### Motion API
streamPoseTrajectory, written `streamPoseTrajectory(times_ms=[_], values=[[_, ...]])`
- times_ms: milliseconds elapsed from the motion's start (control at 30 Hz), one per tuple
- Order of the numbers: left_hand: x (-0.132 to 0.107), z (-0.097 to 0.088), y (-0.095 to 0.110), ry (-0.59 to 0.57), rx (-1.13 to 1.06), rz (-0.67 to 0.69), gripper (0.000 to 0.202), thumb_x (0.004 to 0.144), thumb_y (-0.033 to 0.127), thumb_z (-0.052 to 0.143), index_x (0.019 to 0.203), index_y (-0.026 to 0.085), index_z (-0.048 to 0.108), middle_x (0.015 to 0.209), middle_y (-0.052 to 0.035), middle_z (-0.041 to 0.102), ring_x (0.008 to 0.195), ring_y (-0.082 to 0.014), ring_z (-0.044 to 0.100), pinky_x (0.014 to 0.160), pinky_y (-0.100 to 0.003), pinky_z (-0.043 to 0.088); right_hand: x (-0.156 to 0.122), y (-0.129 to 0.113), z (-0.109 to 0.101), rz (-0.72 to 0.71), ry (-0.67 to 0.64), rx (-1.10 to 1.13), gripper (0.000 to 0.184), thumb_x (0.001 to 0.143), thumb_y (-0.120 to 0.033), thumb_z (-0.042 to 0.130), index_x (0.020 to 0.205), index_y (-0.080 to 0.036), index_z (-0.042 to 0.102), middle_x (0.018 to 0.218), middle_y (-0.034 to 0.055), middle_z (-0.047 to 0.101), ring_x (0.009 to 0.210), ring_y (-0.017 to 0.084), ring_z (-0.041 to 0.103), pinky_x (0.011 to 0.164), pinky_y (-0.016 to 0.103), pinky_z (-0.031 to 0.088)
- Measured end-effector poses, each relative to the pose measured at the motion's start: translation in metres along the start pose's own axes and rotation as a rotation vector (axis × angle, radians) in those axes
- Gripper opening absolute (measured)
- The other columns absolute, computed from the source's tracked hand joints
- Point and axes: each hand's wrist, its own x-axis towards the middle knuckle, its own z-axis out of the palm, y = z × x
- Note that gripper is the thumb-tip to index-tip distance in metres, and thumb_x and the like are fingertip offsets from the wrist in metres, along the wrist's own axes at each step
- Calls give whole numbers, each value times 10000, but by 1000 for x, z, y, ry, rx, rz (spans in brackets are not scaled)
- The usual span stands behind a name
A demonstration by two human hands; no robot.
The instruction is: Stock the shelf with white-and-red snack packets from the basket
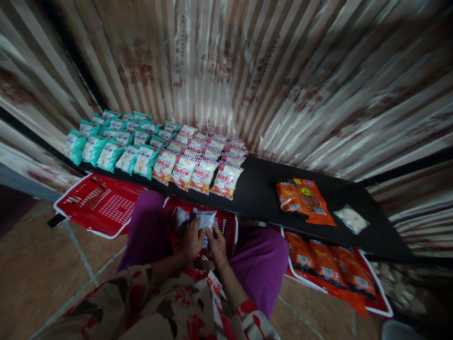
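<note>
Between my knees, over a red basket (231,231), I hold a small snack bag (206,218) with its pale side up. My left hand (193,242) has its fingers bent on the bag's left edge. On the right edge rest the fingers and thumb of my right hand (217,244). Another snack bag (181,217) lies in the basket, just left of the held one. Beyond my hands, rows of white-and-red snack bags (226,180) stand on a black shelf (258,177). Teal snack bags (108,156) stand in rows to their left.
Orange snack packages (307,200) and a clear packet (352,219) lie on the right of the shelf. Below it, another basket (382,302) holds several orange packages (325,259). A red basket (106,203) is on the tiled floor at left. A striped curtain (219,61) hangs behind.
</note>
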Motion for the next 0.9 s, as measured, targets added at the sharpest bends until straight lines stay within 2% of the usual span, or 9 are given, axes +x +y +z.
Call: streamPoseTrajectory(times_ms=[233,467,667,900], values=[[3,-6,5,-42,-92,-187,317,799,261,451,1065,131,563,1117,-147,605,1085,-248,559,977,-401,407,1,13,0,-108,97,-277,554,668,-499,652,1133,-198,645,1130,74,665,1063,246,599,953,373,438],[5,-5,0,-25,-177,-292,339,799,300,456,1072,127,556,1142,-154,603,1111,-239,545,983,-371,386,-6,5,9,-245,116,-545,511,749,-497,548,1128,-170,648,1117,122,652,1004,257,609,890,388,465],[9,-8,-3,-42,-233,-364,372,801,363,448,1046,112,571,1072,-158,628,1040,-254,577,919,-363,411,-13,-1,17,-365,53,-576,435,788,-401,523,1148,-184,635,1019,113,646,933,222,601,857,364,473],[11,-9,-8,-46,-295,-420,373,778,434,481,948,122,596,916,-118,658,880,-240,612,796,-330,437,-18,-6,20,-381,16,-545,371,826,-336,476,1128,-204,647,1031,100,624,943,195,579,847,328,467]])
